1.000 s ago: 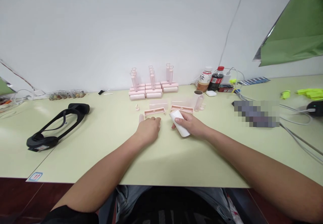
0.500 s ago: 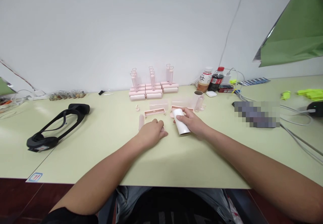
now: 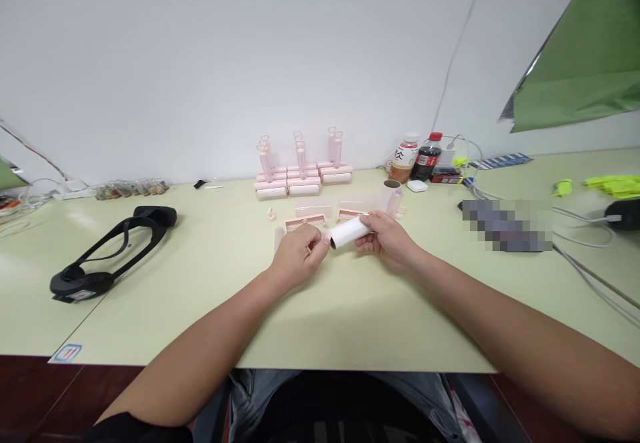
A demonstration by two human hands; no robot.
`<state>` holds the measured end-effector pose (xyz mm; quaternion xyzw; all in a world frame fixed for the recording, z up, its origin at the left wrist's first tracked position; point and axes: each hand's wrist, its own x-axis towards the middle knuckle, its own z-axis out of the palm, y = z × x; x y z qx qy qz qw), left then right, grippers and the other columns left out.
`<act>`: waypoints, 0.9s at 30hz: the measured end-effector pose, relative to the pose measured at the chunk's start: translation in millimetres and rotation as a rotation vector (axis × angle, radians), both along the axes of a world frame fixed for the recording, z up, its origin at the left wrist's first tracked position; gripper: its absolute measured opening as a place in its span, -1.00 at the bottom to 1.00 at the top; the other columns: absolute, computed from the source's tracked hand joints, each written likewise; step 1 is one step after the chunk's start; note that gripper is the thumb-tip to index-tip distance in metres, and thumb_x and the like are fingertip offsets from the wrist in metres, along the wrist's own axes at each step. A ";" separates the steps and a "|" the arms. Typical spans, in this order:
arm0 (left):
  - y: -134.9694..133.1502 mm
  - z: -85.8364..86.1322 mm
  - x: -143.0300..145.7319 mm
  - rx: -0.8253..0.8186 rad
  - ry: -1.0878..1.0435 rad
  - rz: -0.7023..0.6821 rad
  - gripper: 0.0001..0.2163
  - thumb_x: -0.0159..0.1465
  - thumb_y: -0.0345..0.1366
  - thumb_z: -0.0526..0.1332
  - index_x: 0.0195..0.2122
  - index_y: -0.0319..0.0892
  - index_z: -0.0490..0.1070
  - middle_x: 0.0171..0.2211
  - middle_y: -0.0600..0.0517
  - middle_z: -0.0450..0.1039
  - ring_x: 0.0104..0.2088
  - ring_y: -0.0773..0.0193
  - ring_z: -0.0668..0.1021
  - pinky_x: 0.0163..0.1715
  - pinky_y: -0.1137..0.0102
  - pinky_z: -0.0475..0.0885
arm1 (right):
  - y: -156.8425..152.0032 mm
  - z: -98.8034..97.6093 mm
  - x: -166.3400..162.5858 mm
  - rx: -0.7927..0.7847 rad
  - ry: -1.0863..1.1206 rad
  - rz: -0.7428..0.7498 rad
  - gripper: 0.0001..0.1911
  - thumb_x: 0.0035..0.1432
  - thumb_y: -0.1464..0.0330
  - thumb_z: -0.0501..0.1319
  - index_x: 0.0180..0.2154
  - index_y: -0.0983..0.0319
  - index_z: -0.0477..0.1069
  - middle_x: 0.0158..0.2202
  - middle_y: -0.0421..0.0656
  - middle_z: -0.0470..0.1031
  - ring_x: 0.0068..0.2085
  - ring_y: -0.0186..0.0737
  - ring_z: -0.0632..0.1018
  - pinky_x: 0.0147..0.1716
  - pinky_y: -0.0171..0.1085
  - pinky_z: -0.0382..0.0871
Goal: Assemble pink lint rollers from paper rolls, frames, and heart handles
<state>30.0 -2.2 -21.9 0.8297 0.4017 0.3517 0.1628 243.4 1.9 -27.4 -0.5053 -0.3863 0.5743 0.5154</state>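
Your right hand (image 3: 387, 240) grips the white roll (image 3: 350, 232) at its right end, fingers wrapped around it, roll lying roughly level and lifted just off the bench (image 3: 320, 323). Your left hand (image 3: 297, 255) is pinched on a small pink cap (image 3: 326, 238) right at the roll's left end; cap and roll touch or nearly touch, can't tell which. Both hands sit mid-bench, a bit toward the back edge.

Just behind your hands: two pink open frames (image 3: 306, 221) lying flat, and a pink handle (image 3: 278, 238) lying beside your left hand. A clear tube (image 3: 393, 200) stands upright just behind your right hand.

Against the back edge, a stack of finished pink rollers (image 3: 303, 178) with handles pointing up. Right of them, two bottles (image 3: 417, 159) standing close together, one with a red cap. Black headset (image 3: 107, 253) lies toward the left edge, well apart from your hands. Grey cables (image 3: 585, 256) run along the right side of the bench; yellow-green bits (image 3: 613, 184) near the far right corner. A row of small jars (image 3: 131, 188) at the back left.
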 end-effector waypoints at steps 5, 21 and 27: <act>1.4 -4.6 -0.6 0.042 -0.003 -0.034 -0.79 0.35 -0.23 0.04 -0.42 -0.14 0.30 -0.31 0.03 0.47 -0.38 0.32 0.43 -0.41 0.39 0.26 | 0.0 0.1 1.1 -0.028 0.150 0.073 -0.86 0.23 0.36 0.14 -0.16 0.24 0.31 -0.42 -0.14 0.50 -0.51 -0.33 0.55 -0.52 -0.33 0.55; -1.5 -3.2 -1.4 -0.039 0.053 0.082 -0.77 0.36 -0.10 0.02 -0.09 -0.07 0.34 -0.23 0.05 0.54 -0.36 0.26 0.57 -0.36 0.37 0.35 | -4.0 3.9 -2.3 -0.019 0.200 0.125 -0.77 0.27 0.38 0.08 -0.07 0.30 0.38 -0.43 -0.11 0.50 -0.51 -0.29 0.53 -0.53 -0.31 0.52; 2.6 -5.0 -2.3 -0.084 -0.052 0.036 -0.75 0.36 -0.07 0.04 -0.06 -0.06 0.31 -0.06 0.03 0.52 -0.33 0.27 0.57 -0.33 0.36 0.38 | -8.8 5.5 -3.5 -0.007 0.192 0.217 -0.73 0.27 0.33 0.10 0.00 0.21 0.31 -0.34 -0.11 0.54 -0.42 -0.24 0.60 -0.35 -0.21 0.56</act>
